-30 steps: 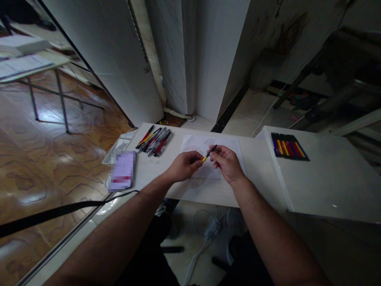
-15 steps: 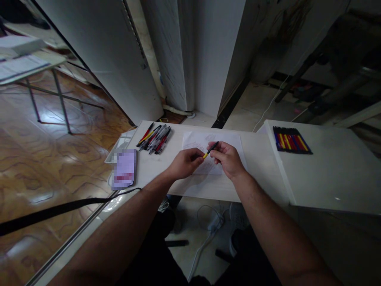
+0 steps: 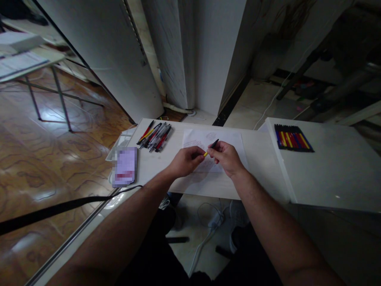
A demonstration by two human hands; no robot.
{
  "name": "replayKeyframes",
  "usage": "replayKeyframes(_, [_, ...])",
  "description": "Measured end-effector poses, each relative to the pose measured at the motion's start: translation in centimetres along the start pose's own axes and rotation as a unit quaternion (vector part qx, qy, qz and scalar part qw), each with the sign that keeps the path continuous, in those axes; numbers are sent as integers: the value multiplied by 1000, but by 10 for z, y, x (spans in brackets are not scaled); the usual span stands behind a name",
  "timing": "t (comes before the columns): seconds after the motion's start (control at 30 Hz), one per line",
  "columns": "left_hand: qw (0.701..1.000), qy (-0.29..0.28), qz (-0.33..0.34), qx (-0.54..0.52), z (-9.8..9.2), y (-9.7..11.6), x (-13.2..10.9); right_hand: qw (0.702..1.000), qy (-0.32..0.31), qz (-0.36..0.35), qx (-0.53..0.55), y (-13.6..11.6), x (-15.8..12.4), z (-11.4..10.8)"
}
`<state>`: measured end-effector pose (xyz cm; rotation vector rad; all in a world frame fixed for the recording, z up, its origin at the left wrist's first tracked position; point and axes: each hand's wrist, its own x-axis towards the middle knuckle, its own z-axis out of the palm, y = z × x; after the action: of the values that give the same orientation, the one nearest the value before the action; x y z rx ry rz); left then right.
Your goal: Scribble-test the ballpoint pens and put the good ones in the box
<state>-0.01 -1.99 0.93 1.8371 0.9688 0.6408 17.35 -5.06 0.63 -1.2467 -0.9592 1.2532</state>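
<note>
Both hands meet over a sheet of paper (image 3: 235, 140) on the near worktop (image 3: 149, 169), holding one pen (image 3: 212, 145) between them. The left hand (image 3: 186, 161) pinches its yellow near end, and the right hand (image 3: 228, 157) pinches the black part, whose tip points up and away. The pen is held just above the paper, not touching it, and whether its cap is on is too small to tell. The paper bears faint marks. At the far left a loose heap of pens (image 3: 154, 137) lies untidy, while on the white worktop (image 3: 333, 171) to the right a row of pens (image 3: 293, 138) lies side by side. Judging by that, a good share is already lined up, one pen is in hand, and the heap is left.
</note>
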Motion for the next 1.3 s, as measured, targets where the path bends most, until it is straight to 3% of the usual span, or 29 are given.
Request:
replayKeyframes(0.37, [1000,-2,1,12,-1,-1,0,998,34,-18,39,-7,2,-3])
replayKeyframes(0.83, [999,12,9,49,-4,0,-2,1000,-7,-9,8,-6,-1,1])
replayKeyframes(1.3, [997,26,20,70,-10,-1,-2,995,21,-88,51,-2,6,0])
